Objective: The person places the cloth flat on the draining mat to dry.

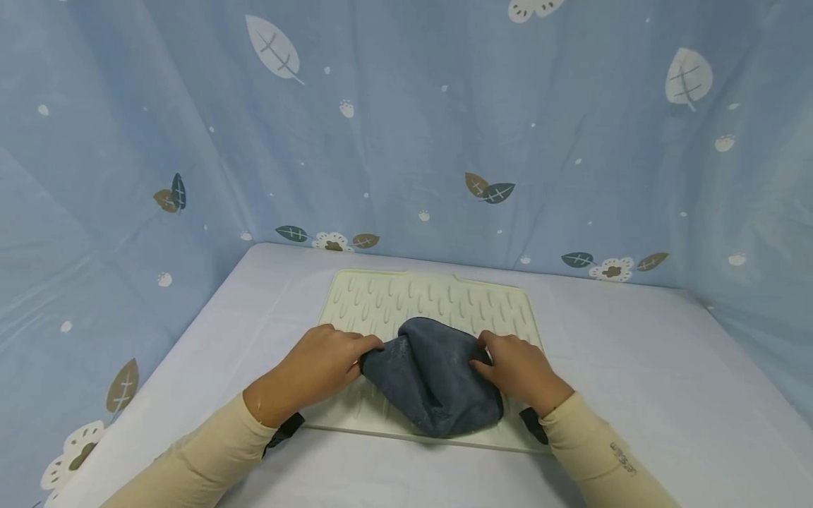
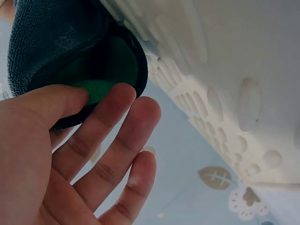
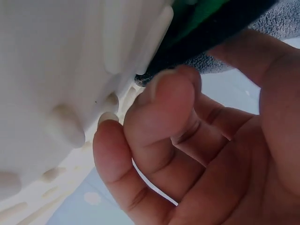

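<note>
A dark blue-grey cloth (image 1: 438, 381) with a fuzzy face and dark edging is bunched over a cream ridged mat (image 1: 394, 289). In the left wrist view its inner side shows green. My left hand (image 1: 327, 363) pinches the cloth's left edge between thumb and index finger, the other fingers held loosely apart. My right hand (image 1: 517, 370) pinches the right edge; in the right wrist view (image 3: 187, 140) its other fingers curl beside the mat. Between the hands the cloth sags in folds, its lower part over the mat's near side.
The mat lies on a white-covered table (image 1: 635, 353). A light blue curtain (image 1: 413, 141) with leaf and flower prints rises behind the table and along both sides. Dark straps (image 1: 284, 432) show at both wrists.
</note>
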`<action>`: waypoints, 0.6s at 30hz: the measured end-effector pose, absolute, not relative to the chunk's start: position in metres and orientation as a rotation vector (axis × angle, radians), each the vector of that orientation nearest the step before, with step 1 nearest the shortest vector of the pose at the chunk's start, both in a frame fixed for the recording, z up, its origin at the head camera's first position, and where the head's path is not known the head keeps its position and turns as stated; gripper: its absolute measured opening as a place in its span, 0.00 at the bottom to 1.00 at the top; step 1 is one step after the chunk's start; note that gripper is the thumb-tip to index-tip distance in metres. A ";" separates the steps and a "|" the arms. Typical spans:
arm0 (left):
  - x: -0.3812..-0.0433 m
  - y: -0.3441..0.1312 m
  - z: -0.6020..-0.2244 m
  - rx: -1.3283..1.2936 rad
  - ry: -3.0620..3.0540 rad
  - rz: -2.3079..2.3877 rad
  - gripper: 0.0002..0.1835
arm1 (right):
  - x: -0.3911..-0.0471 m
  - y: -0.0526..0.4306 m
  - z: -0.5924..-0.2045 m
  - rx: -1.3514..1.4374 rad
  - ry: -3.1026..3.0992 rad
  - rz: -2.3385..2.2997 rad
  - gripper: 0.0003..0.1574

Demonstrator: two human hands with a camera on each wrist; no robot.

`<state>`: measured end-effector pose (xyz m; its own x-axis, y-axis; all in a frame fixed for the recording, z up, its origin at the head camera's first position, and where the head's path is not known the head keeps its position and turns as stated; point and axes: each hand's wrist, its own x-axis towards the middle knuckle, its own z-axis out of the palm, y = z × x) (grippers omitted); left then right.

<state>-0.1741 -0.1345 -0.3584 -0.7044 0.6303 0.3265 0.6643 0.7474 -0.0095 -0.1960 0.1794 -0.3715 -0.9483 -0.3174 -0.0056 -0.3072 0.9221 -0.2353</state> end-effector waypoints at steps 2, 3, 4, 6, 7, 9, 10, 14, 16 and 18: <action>-0.174 -0.135 -0.358 -1.005 -2.643 -0.154 0.16 | -0.196 0.178 -0.372 -0.524 3.043 -0.348 0.13; -0.174 -0.135 -0.359 -1.005 -2.645 -0.154 0.16 | -0.196 0.177 -0.372 -0.536 3.045 -0.343 0.11; -0.174 -0.135 -0.359 -1.006 -2.646 -0.154 0.15 | -0.196 0.177 -0.372 -0.548 3.049 -0.338 0.09; -0.174 -0.135 -0.359 -1.010 -2.644 -0.156 0.15 | -0.195 0.176 -0.373 -0.561 3.047 -0.330 0.08; -0.174 -0.135 -0.359 -1.013 -2.640 -0.156 0.15 | -0.195 0.176 -0.373 -0.569 3.050 -0.319 0.08; -0.174 -0.135 -0.359 -1.019 -2.631 -0.154 0.15 | -0.194 0.176 -0.373 -0.574 3.055 -0.305 0.07; -0.174 -0.135 -0.359 -1.020 -2.624 -0.155 0.15 | -0.194 0.176 -0.373 -0.576 3.057 -0.303 0.06; -0.174 -0.135 -0.358 -1.010 -2.604 -0.155 0.15 | -0.192 0.177 -0.373 -0.579 3.061 -0.308 0.05; -0.174 -0.136 -0.357 -1.002 -2.593 -0.155 0.15 | -0.192 0.177 -0.373 -0.584 3.061 -0.315 0.06; -0.175 -0.136 -0.356 -0.995 -2.582 -0.157 0.14 | -0.192 0.178 -0.372 -0.590 3.063 -0.307 0.06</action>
